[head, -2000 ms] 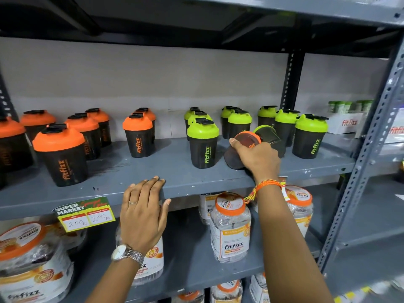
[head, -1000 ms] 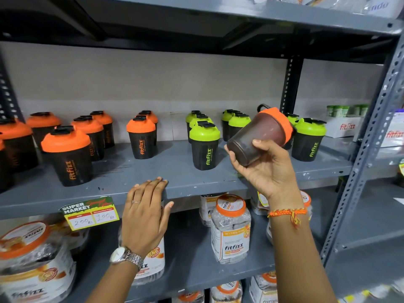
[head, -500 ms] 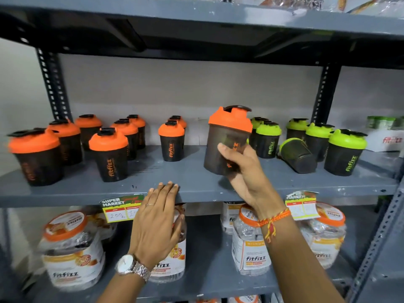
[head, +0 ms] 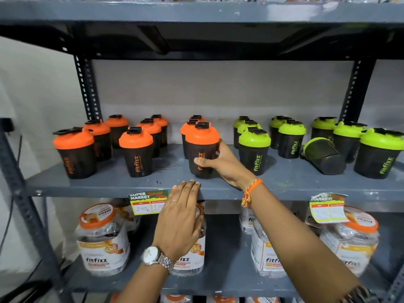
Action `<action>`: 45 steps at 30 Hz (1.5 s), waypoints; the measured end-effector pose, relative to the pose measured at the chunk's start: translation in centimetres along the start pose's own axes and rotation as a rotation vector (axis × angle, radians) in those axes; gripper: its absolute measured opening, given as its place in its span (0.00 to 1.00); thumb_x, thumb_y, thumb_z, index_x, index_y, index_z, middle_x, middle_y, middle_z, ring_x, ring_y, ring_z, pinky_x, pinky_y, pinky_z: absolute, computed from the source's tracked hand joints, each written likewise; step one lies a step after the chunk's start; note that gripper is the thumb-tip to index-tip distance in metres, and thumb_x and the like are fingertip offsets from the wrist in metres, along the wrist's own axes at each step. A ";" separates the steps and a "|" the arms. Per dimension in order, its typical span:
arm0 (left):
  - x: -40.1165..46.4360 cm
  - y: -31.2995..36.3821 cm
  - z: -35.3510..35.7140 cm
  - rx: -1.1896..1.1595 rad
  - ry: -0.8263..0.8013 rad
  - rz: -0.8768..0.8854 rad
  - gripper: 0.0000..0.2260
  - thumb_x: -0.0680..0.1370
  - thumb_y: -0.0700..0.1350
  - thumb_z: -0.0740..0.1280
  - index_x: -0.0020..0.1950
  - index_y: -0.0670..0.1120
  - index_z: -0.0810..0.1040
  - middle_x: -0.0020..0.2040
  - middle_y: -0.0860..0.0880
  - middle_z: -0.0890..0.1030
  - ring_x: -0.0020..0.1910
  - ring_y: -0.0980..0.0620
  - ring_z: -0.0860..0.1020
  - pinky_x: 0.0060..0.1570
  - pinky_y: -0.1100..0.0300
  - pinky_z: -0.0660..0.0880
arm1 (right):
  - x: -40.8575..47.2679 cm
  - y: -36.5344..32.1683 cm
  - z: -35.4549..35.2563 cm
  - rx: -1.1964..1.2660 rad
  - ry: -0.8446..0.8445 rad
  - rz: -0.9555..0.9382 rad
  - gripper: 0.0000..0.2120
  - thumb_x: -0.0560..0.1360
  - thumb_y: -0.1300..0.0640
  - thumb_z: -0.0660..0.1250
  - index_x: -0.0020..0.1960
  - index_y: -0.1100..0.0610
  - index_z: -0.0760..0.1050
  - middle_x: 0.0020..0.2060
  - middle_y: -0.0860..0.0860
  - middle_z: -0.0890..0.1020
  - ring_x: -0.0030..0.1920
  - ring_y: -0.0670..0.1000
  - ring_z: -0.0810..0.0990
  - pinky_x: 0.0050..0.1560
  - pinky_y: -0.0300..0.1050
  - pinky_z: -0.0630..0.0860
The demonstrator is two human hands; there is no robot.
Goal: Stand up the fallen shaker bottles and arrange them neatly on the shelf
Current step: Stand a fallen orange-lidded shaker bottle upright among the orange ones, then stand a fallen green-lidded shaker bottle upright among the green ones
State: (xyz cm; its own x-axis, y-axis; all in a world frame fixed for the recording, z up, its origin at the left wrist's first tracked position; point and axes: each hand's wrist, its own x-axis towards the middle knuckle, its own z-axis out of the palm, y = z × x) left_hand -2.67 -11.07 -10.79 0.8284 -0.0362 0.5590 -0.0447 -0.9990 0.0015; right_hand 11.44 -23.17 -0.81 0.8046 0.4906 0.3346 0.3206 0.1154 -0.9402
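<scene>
Flanking upright orange shakers (head: 135,152), toppled green shaker (head: 323,155)

- Orange-lidded shaker bottle (head: 201,149): dark body, orange "fitfizz" lettering, upright at the shelf (head: 122,185) front, in front of two more orange ones
- Other orange-lidded shakers (head: 135,153): upright, loosely grouped on the left half
- Green-lidded shakers (head: 254,150): upright in rows on the right half
- Fallen green-lidded shaker (head: 323,156): on its side, base toward the camera, between upright green ones
</scene>
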 end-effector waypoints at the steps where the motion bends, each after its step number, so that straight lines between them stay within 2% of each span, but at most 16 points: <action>1: 0.0 0.0 0.0 -0.004 0.000 -0.001 0.33 0.80 0.54 0.59 0.82 0.45 0.55 0.82 0.46 0.61 0.82 0.46 0.58 0.82 0.52 0.48 | 0.4 0.3 0.2 -0.024 -0.019 0.021 0.37 0.68 0.65 0.79 0.71 0.56 0.65 0.59 0.49 0.80 0.56 0.43 0.80 0.53 0.40 0.80; 5: 0.0 0.1 -0.1 -0.017 0.003 -0.005 0.33 0.80 0.54 0.59 0.83 0.46 0.54 0.82 0.47 0.61 0.82 0.47 0.58 0.82 0.53 0.46 | 2.1 1.3 0.8 -0.026 -0.078 0.056 0.34 0.67 0.67 0.78 0.68 0.54 0.67 0.56 0.48 0.81 0.54 0.42 0.82 0.50 0.38 0.81; 10: 0.0 0.2 0.0 -0.030 0.014 -0.014 0.33 0.80 0.53 0.59 0.83 0.46 0.53 0.82 0.47 0.60 0.82 0.47 0.56 0.82 0.54 0.42 | 3.0 1.7 1.3 -0.032 -0.111 0.081 0.37 0.68 0.69 0.77 0.71 0.58 0.65 0.63 0.56 0.79 0.62 0.54 0.79 0.61 0.52 0.78; 12: 0.0 0.3 0.1 -0.032 0.013 -0.014 0.34 0.80 0.53 0.59 0.83 0.47 0.52 0.83 0.47 0.59 0.82 0.48 0.55 0.81 0.55 0.41 | 3.1 1.7 1.3 -0.037 -0.118 0.087 0.38 0.68 0.70 0.77 0.72 0.58 0.64 0.65 0.58 0.78 0.64 0.57 0.78 0.63 0.54 0.77; 15: 0.1 0.4 0.1 -0.053 0.011 -0.029 0.34 0.80 0.53 0.60 0.83 0.47 0.52 0.83 0.47 0.59 0.82 0.47 0.55 0.83 0.52 0.46 | 3.1 1.8 1.3 -0.050 -0.113 0.090 0.38 0.68 0.69 0.77 0.72 0.58 0.64 0.66 0.58 0.77 0.66 0.57 0.77 0.65 0.55 0.76; 21: 0.1 0.6 0.2 -0.054 0.005 -0.038 0.35 0.79 0.55 0.61 0.83 0.47 0.52 0.83 0.47 0.59 0.83 0.47 0.54 0.83 0.51 0.48 | 1.8 0.8 0.3 -0.169 -0.064 0.047 0.41 0.67 0.64 0.80 0.73 0.58 0.61 0.66 0.57 0.76 0.66 0.55 0.76 0.65 0.54 0.76; 24: 0.1 1.0 0.0 -0.048 0.019 -0.049 0.34 0.78 0.55 0.61 0.82 0.45 0.56 0.82 0.46 0.61 0.82 0.46 0.57 0.82 0.53 0.46 | -0.2 -0.5 -1.3 -0.243 -0.057 0.002 0.44 0.69 0.61 0.79 0.77 0.56 0.57 0.70 0.57 0.73 0.65 0.51 0.75 0.58 0.40 0.76; 26: 0.3 1.7 -0.2 -0.055 0.054 -0.073 0.33 0.78 0.54 0.61 0.80 0.43 0.61 0.80 0.44 0.66 0.81 0.44 0.61 0.81 0.53 0.47 | -2.0 -1.5 -3.0 -0.278 -0.051 -0.030 0.44 0.70 0.58 0.79 0.78 0.53 0.56 0.71 0.56 0.71 0.70 0.53 0.71 0.63 0.42 0.72; 28: 0.5 2.6 -0.3 -0.074 0.089 -0.093 0.31 0.77 0.53 0.62 0.78 0.42 0.65 0.77 0.43 0.69 0.79 0.43 0.63 0.82 0.51 0.51 | -4.0 -2.5 -5.1 -0.259 -0.037 -0.063 0.43 0.71 0.58 0.78 0.78 0.52 0.57 0.70 0.55 0.72 0.70 0.52 0.71 0.68 0.46 0.71; 30: 1.0 4.1 -0.1 -0.084 0.123 -0.064 0.30 0.77 0.53 0.62 0.77 0.42 0.67 0.77 0.43 0.70 0.79 0.42 0.65 0.81 0.47 0.54 | -6.0 -3.7 -7.6 -0.233 0.010 -0.101 0.40 0.71 0.60 0.78 0.76 0.52 0.60 0.68 0.56 0.74 0.68 0.52 0.74 0.68 0.46 0.73; 34: 2.6 7.6 1.2 -0.125 0.155 0.006 0.30 0.78 0.54 0.62 0.77 0.42 0.66 0.78 0.44 0.70 0.79 0.42 0.64 0.81 0.45 0.56 | -8.9 -5.2 -13.2 -0.262 0.175 -0.194 0.29 0.71 0.65 0.77 0.67 0.54 0.70 0.58 0.53 0.79 0.60 0.51 0.79 0.58 0.38 0.78; 37: 4.2 9.9 2.4 -0.106 0.149 0.030 0.30 0.79 0.55 0.61 0.77 0.42 0.67 0.77 0.43 0.70 0.78 0.41 0.66 0.81 0.45 0.56 | -10.0 -5.2 -17.8 -0.492 0.417 -0.217 0.27 0.70 0.61 0.78 0.65 0.56 0.73 0.56 0.54 0.80 0.58 0.51 0.79 0.59 0.44 0.78; 40: 5.0 11.2 3.6 -0.076 0.156 0.014 0.28 0.80 0.58 0.59 0.75 0.43 0.69 0.75 0.44 0.73 0.76 0.42 0.69 0.80 0.46 0.55 | -10.5 -4.4 -22.1 -0.870 0.671 -0.227 0.26 0.69 0.54 0.78 0.63 0.59 0.76 0.57 0.57 0.80 0.59 0.57 0.78 0.62 0.51 0.74; 42: 4.9 10.7 4.0 -0.069 0.190 -0.011 0.26 0.80 0.58 0.59 0.73 0.45 0.70 0.72 0.45 0.75 0.73 0.43 0.71 0.80 0.46 0.55 | -10.1 -3.7 -23.6 -1.019 0.764 -0.170 0.27 0.69 0.50 0.76 0.63 0.61 0.75 0.58 0.59 0.79 0.61 0.61 0.75 0.65 0.54 0.69; 45: 5.1 9.5 4.1 -0.066 0.263 -0.018 0.23 0.80 0.56 0.59 0.71 0.46 0.71 0.69 0.46 0.77 0.69 0.44 0.73 0.78 0.47 0.57 | -8.5 -3.1 -24.2 -1.109 0.767 0.065 0.33 0.74 0.42 0.70 0.66 0.66 0.70 0.63 0.65 0.76 0.64 0.67 0.71 0.66 0.58 0.65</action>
State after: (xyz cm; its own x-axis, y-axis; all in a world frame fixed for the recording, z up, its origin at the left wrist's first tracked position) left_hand 3.42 -20.80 -11.37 0.6565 -0.0013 0.7543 -0.0743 -0.9953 0.0629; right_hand 15.70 -48.61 0.84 0.7909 -0.1763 0.5860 0.2098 -0.8213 -0.5304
